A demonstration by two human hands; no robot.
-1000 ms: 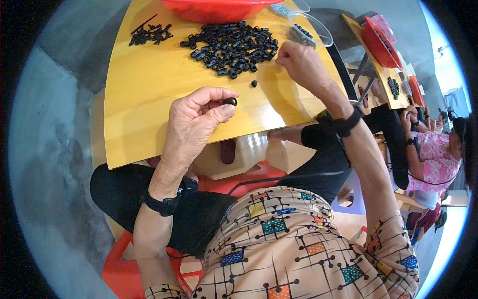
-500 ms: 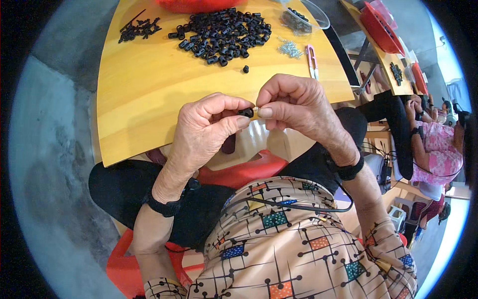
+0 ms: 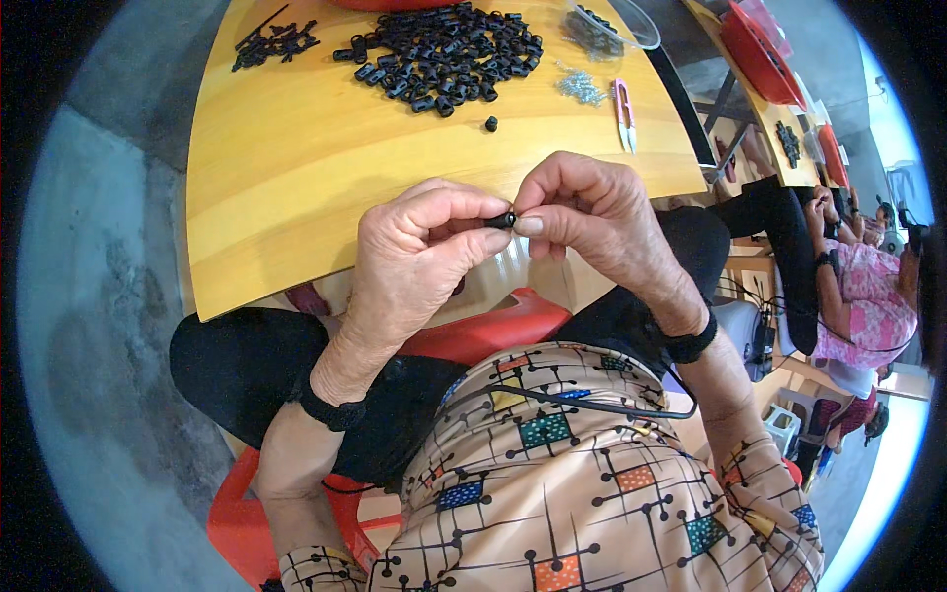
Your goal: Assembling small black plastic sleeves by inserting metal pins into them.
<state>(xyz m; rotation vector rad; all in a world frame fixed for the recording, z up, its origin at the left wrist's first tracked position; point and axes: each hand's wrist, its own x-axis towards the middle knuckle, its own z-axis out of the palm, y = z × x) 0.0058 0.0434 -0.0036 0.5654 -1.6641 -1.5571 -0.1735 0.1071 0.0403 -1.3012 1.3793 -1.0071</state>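
Note:
My left hand (image 3: 419, 242) pinches a small black cord-lock barrel (image 3: 501, 220) between thumb and forefinger, just off the table's near edge. Against the barrel's right end, my right hand (image 3: 587, 212) has its thumb and forefinger pressed together; whatever lies between those fingertips is hidden. Beyond my hands a big heap of similar black cord-lock pieces (image 3: 449, 59) covers the far middle of the table. One small black piece (image 3: 491, 124) lies alone in front of the heap. To the right is a small pile of silvery springs (image 3: 582, 87).
The yellow wooden table (image 3: 286, 217) holds thin black pieces (image 3: 276, 44) at far left, pink-handled thread snips (image 3: 623, 113) at right, and a clear plastic tub (image 3: 597, 37). A red basin stands at the far edge. At right, another person (image 3: 858, 296) sits by a second table.
The barrel and my right fingertips have come together; a small light-coloured bit that showed between them is now hardly visible. The view has shifted slightly.

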